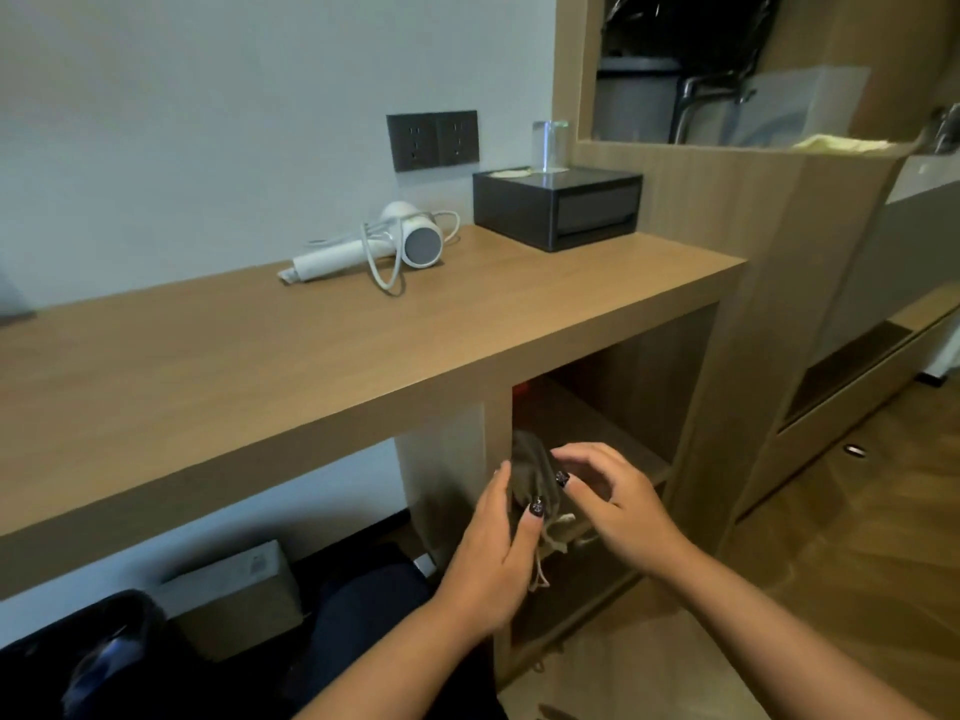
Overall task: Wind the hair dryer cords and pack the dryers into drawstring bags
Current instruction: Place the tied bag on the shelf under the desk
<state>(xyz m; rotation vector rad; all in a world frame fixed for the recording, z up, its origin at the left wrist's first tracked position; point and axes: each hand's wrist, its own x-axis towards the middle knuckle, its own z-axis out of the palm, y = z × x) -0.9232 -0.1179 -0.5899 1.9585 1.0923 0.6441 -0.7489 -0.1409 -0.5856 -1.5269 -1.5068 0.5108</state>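
White hair dryer (410,240) on the desk (208,376), cord (382,262) lying in loose loops around it, not yet wound; below the desk edge, left hand (491,548) pinches a dark drawstring bag (535,478) by its side, thumb across the cloth; right hand (613,498) just beside it, fingers curled toward the bag's mouth, grip there unclear; pale strings (558,532) dangle beneath. Likely step: opening the bag; best spread the mouth wide with both hands, keeping strings outside.
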